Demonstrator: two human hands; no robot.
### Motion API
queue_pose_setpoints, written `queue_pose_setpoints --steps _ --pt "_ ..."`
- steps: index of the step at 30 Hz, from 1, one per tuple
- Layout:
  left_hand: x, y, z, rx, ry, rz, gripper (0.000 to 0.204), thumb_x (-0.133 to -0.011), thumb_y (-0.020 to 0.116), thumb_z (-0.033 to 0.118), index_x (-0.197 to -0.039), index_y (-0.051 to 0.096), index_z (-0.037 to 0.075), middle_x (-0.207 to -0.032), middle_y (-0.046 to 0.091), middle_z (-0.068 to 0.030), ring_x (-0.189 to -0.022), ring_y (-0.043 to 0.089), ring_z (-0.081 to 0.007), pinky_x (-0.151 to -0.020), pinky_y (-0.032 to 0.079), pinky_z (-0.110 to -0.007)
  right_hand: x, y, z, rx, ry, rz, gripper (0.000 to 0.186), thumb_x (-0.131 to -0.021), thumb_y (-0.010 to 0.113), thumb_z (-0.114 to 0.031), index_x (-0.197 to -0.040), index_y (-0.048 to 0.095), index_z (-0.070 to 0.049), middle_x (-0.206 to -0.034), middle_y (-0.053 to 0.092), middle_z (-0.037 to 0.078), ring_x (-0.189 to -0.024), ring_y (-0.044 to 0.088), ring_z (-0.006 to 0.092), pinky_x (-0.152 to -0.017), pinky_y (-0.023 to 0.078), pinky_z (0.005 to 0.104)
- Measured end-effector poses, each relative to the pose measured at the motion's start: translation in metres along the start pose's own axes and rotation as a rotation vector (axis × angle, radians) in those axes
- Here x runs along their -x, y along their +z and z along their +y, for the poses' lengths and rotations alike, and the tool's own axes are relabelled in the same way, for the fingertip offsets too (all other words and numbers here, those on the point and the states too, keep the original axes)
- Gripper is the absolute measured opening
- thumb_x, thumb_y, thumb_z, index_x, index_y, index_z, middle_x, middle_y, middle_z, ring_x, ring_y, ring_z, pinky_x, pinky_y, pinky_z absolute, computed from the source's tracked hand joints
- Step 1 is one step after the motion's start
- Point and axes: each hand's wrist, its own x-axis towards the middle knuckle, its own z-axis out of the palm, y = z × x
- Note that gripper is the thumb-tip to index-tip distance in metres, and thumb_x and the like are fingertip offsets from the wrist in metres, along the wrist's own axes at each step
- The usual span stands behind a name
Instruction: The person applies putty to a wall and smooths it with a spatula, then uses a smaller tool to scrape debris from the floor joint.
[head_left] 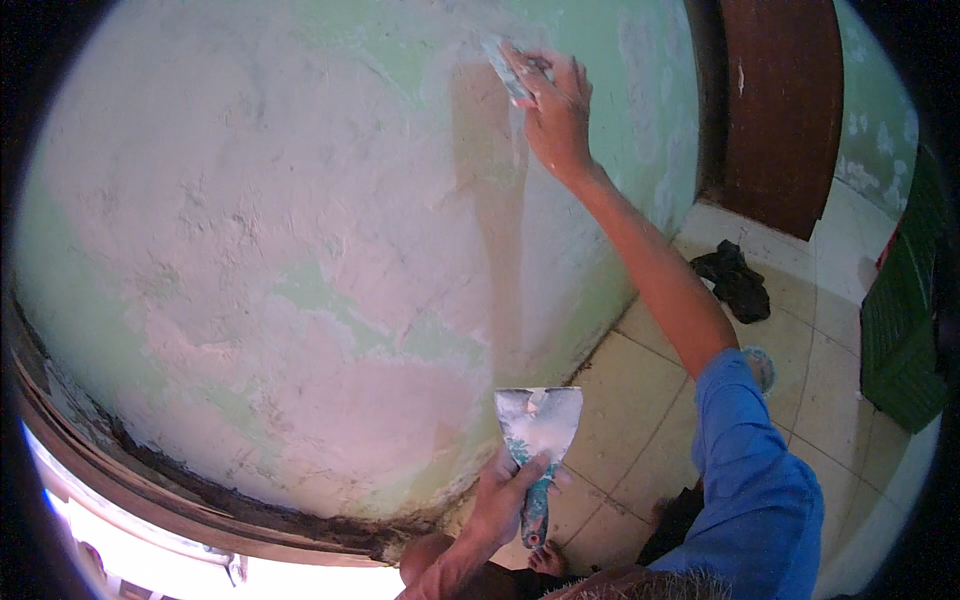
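Note:
My left hand (497,505) is closed round the green, paint-spattered handle of a putty knife (540,420). Its wide metal blade points up and carries pale filler. My raised right hand (558,110) grips a flat putty spreader (497,62), whose whitish blade lies against the wall (250,200). Patchy white filler covers much of that green wall. Below the spreader, a darker tan strip (488,180) runs down the surface. My fingers hide part of the spreader.
A brown door (780,110) stands at the far right. On the tiled floor (640,400) lie a crumpled black bag (735,280) and, partly behind my sleeve, a round container (760,370). A green ridged object (905,300) stands at the right edge. Worn wooden trim (200,525) borders the wall at lower left.

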Motion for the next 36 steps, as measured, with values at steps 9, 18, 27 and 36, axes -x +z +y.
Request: queue_pose_setpoints --steps 9,18,27,36 --pt "0.006 -0.009 0.001 -0.016 0.038 0.035 0.031 -0.096 0.059 0.017 -0.118 0.052 -0.003 -0.091 0.066 -0.0141 -0.077 0.065 -0.0189 -0.066 0.052 -0.03 0.06 -0.021 -0.011 -0.061 0.034 -0.205 0.058 -0.079 0.073 -0.022 -0.135 0.056 -0.023 -0.12 0.052 0.009 -0.104 0.05 0.0316 -0.087 0.041 0.048" --pt "-0.004 -0.007 -0.014 -0.094 0.084 0.029 0.031 -0.098 0.057 0.017 -0.121 0.051 -0.003 -0.094 0.067 -0.0122 -0.076 0.064 -0.0161 -0.065 0.052 -0.029 0.007 -0.018 -0.047 0.087 0.087 -0.135 0.042 -0.089 0.063 -0.018 -0.131 0.061 -0.022 -0.112 0.057 0.01 -0.102 0.052 0.0296 -0.088 0.044 0.0419" --pt "0.0 0.007 0.003 -0.32 0.075 0.176 0.036 -0.099 0.056 0.02 -0.126 0.048 -0.002 -0.09 0.066 -0.0087 -0.068 0.06 -0.0113 -0.06 0.049 -0.025 0.091 -0.162 -0.02 -0.509 -0.14 -0.615 0.043 -0.08 0.066 -0.028 -0.121 0.068 -0.02 -0.111 0.064 0.004 -0.102 0.057 0.0271 -0.09 0.043 0.0418" --pt "0.004 0.011 -0.005 -0.192 0.29 0.14 0.033 -0.096 0.054 0.011 -0.125 0.047 -0.003 -0.099 0.063 -0.0125 -0.077 0.065 -0.0167 -0.058 0.052 -0.027 0.106 -0.222 -0.087 -0.509 -0.454 -0.86 0.038 -0.075 0.069 -0.019 -0.113 0.071 -0.019 -0.116 0.063 0.0 -0.103 0.056 0.0243 -0.095 0.041 0.0446"
